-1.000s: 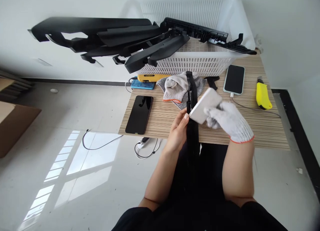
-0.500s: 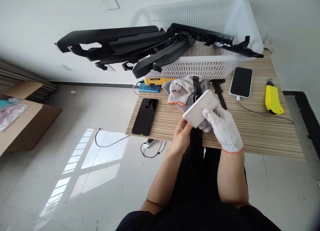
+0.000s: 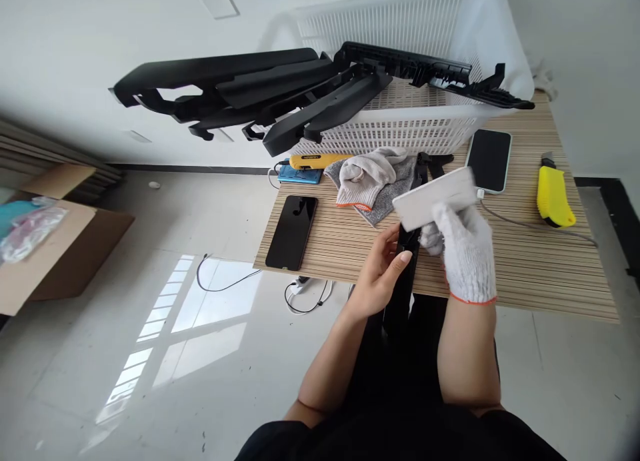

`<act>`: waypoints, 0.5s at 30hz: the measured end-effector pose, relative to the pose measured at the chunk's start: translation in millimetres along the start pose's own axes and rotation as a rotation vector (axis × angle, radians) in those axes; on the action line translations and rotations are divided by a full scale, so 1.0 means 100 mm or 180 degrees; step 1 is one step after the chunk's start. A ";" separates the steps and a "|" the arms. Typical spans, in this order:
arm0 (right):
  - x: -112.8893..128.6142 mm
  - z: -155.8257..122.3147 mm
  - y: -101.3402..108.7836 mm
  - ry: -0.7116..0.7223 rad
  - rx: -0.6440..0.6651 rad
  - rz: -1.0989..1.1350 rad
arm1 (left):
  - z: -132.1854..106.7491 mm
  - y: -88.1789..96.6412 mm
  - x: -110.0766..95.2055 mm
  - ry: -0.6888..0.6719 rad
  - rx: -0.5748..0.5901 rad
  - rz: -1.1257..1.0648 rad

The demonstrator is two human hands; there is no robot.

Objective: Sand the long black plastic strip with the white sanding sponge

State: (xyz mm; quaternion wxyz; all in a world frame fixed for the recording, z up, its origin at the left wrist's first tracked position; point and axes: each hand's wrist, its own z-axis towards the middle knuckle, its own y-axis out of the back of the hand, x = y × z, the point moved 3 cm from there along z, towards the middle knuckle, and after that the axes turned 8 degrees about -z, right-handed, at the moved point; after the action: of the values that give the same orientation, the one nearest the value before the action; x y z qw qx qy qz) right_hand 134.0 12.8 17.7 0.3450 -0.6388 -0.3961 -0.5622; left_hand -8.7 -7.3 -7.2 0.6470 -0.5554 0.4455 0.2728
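Note:
My right hand (image 3: 465, 248), in a white knit glove with an orange cuff edge, pinches a flat white rectangular slab (image 3: 434, 198), perhaps a power bank. The slab is tilted above the table and slightly blurred. Below it, a long black plastic part (image 3: 400, 294) runs from the table past the front edge toward my lap. My bare left hand (image 3: 380, 274) is closed around this part, thumb on top. The slab hides some of its middle. Behind it lie a knit glove (image 3: 367, 174) and a grey cloth (image 3: 387, 198).
A white plastic basket (image 3: 410, 118) at the back holds several black plastic parts (image 3: 270, 81) that stick out leftward. On the wooden table (image 3: 530, 261) are a black phone (image 3: 291, 233), a charging phone (image 3: 490, 160), a yellow cutter (image 3: 554, 193) and a yellow tool (image 3: 317, 162).
My left hand has moved from the white slab's lower corner to the black plastic part. My right hand has carried the slab to the right and turned it flatter.

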 end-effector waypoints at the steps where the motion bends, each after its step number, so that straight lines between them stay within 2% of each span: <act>1: 0.01 0.00 0.02 -0.0007 -0.0150 0.0069 | -0.02 -0.01 0.00 -0.0049 -0.0020 0.0090; 4: 0.07 0.00 0.12 0.0168 -0.0853 0.0335 | -0.08 -0.02 0.00 -0.0283 -0.0213 0.0431; 5: 0.08 -0.01 0.14 0.0131 -0.0890 0.0360 | -0.10 -0.02 0.00 -0.0388 -0.0336 0.0552; 8: 0.08 0.00 0.18 -0.0248 -0.0487 0.0321 | -0.14 -0.01 0.02 -0.0593 -0.0682 0.0930; 11: 0.07 0.01 0.29 -0.0188 -0.0720 0.0561 | -0.14 -0.01 0.07 -0.0605 -0.0749 0.1342; 12: 0.06 0.01 0.30 -0.0170 -0.0594 0.0519 | -0.13 -0.01 0.09 -0.0651 -0.0713 0.1486; 15: 0.00 0.00 0.22 -0.0203 0.0337 -0.0221 | -0.12 -0.04 0.13 -0.0892 -0.0575 0.1855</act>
State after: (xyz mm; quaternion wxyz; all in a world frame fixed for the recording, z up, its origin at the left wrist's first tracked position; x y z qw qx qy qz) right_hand 153.3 3.4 17.3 0.3458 -0.6231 -0.4580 -0.5314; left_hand -2.5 -21.8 -16.5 0.5450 -0.4169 0.4663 0.5584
